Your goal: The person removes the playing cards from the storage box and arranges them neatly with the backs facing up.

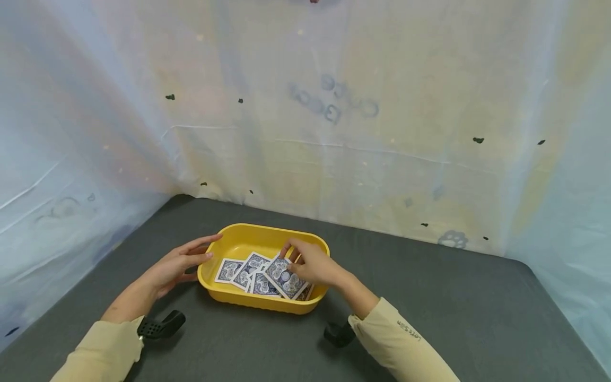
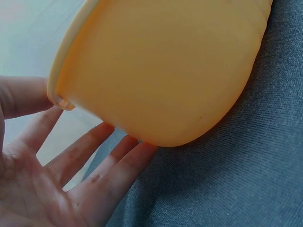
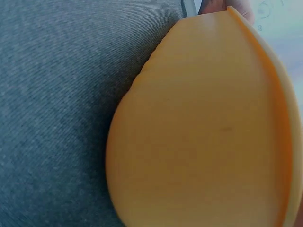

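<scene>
A yellow plastic basin [image 1: 267, 303] with rounded corners holds several loose playing cards [image 1: 248, 271], mostly showing blue patterned backs. At its left end, my left hand [image 1: 174, 265] holds the rim. The left wrist view shows the fingertips of that hand [image 2: 75, 175] against the outer wall of the basin [image 2: 161, 71], with one digit at the rim. My right hand [image 1: 310, 262] reaches over the basin's right end and pinches a blue-backed playing card [image 1: 285, 276], tilted above the others. In the right wrist view, the basin's outer wall [image 3: 199, 127] hides most of that hand.
The basin stands on a dark grey cloth-covered table [image 1: 429, 297]. Pale, translucent sheeting [image 1: 382, 132] hangs behind and along both sides of the table. A black wrist device [image 1: 162, 324] sticks out by the left sleeve, another [image 1: 339, 334] by the right sleeve.
</scene>
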Tool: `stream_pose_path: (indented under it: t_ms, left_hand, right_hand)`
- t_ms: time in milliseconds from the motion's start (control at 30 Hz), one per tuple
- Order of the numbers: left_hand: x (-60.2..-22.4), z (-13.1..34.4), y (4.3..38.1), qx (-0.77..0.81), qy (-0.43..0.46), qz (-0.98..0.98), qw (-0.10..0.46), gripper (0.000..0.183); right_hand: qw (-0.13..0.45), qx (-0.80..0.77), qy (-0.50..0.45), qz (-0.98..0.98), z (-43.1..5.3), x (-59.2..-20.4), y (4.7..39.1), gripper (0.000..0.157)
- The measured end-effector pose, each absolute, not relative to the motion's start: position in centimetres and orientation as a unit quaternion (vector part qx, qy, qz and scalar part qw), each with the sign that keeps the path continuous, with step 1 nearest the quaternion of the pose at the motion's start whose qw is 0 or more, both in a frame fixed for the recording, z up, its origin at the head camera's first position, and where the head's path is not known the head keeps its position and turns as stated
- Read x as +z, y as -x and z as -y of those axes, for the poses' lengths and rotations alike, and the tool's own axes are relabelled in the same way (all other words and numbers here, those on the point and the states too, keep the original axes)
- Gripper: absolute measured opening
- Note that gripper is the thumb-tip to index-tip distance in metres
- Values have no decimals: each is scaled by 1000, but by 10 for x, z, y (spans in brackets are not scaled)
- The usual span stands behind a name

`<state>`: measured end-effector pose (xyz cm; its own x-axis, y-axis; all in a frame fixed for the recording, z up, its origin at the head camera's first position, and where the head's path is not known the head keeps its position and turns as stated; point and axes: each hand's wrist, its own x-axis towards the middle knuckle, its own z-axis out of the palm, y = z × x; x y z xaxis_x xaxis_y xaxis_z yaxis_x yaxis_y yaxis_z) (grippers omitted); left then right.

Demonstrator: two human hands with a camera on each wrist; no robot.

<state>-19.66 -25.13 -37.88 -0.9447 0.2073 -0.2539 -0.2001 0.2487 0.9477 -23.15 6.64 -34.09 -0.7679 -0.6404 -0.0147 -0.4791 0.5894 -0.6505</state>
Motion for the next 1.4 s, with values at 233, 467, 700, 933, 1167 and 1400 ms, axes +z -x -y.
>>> stream_pose_path:
  t_ms: [233, 467, 700, 933, 1167, 1400]
  left_hand:
    - [-378, 251, 198, 620, -11, -768, 161, 67]
    - [-379, 252, 199, 619, -3, -768, 166, 67]
    - [-381, 252, 202, 616, -9, -770, 165, 67]
    - [-382, 253, 199, 613, 1, -771, 171, 68]
    - [-381, 252, 197, 614, 3, -771, 170, 68]
    - [-380, 251, 197, 619, 4, -767, 169, 69]
  right_hand:
    - [75, -411, 287, -862, -70, -341, 234, 25]
    - [52, -466, 252, -846, -73, -342, 233, 35]
    - [31, -534, 198, -822, -78, -340, 234, 41]
    - [12, -597, 166, -785, -82, -340, 235, 45]
    - [-4, -613, 137, -778, -89, -343, 243, 46]
    - [-4, -631, 113, -767, -97, -345, 248, 46]
